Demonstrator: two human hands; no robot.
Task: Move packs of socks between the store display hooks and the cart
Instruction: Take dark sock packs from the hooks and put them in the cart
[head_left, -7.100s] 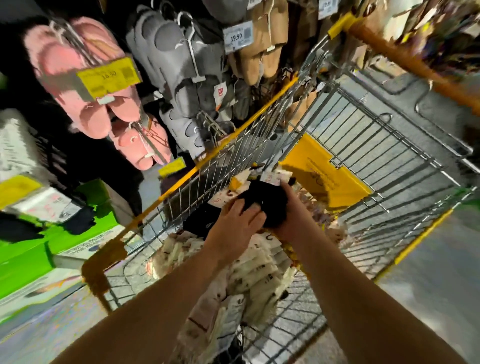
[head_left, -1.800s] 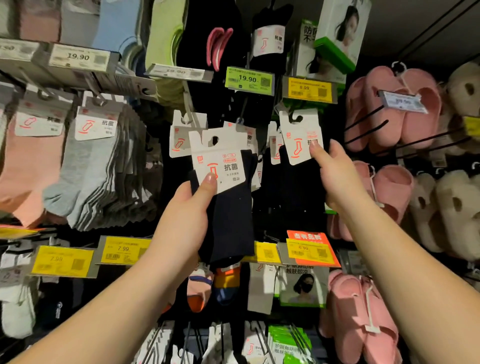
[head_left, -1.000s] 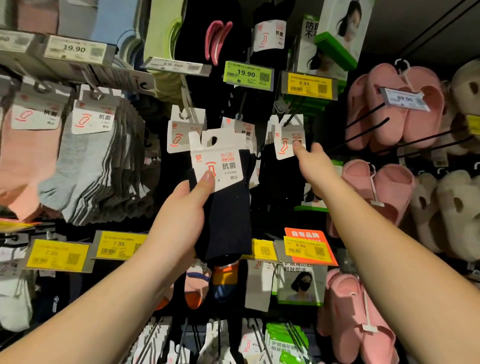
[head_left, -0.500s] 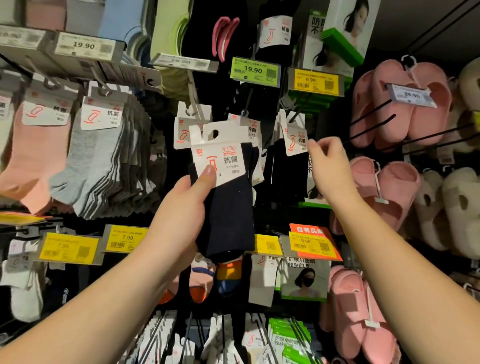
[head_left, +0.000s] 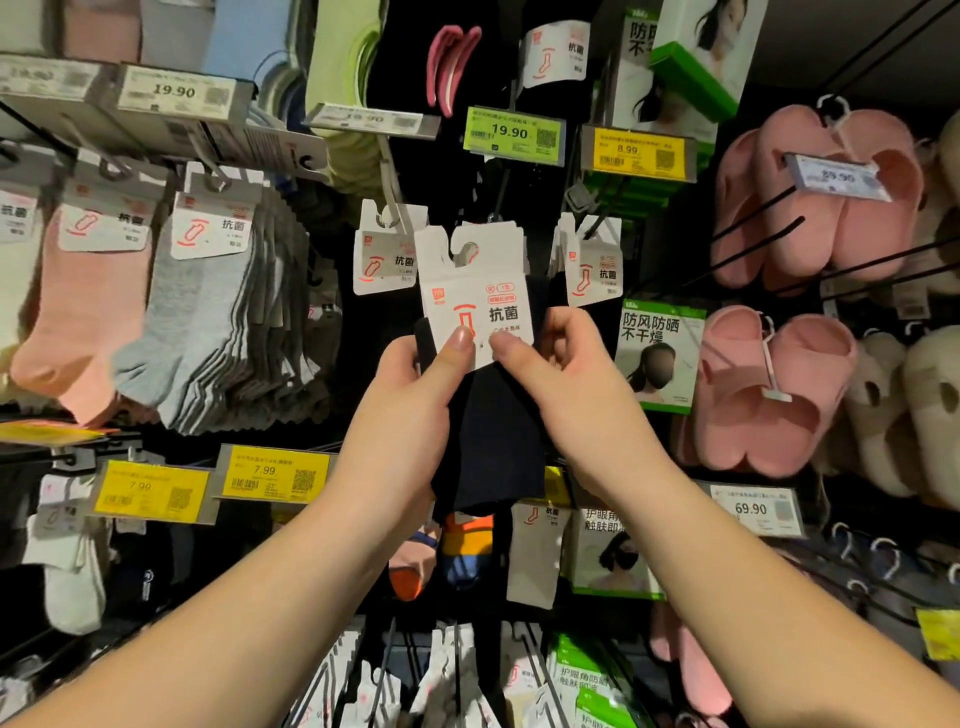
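Note:
I hold a pack of dark navy socks (head_left: 493, 431) with a white card header up in front of the display. My left hand (head_left: 410, 410) grips it from the left, thumb pressed on the card. My right hand (head_left: 566, 384) pinches the card's lower right edge, thumb on its front. The header's hook slot sits just below a display hook (head_left: 496, 208) at the centre. Similar dark packs hang to the left (head_left: 387, 260) and to the right (head_left: 592, 265). The cart is out of view.
Grey (head_left: 218, 322) and pink (head_left: 83, 312) sock packs hang at left. Pink slippers (head_left: 810, 202) and cream slippers (head_left: 914, 410) hang at right on long black hooks. Price tags (head_left: 511, 135) and face-mask boxes (head_left: 660, 353) surround the centre. More packs hang below (head_left: 447, 680).
My right hand came away from the hanging packs at right and took hold of the held pack's card. The pack now sits slightly more to the centre, under the hook.

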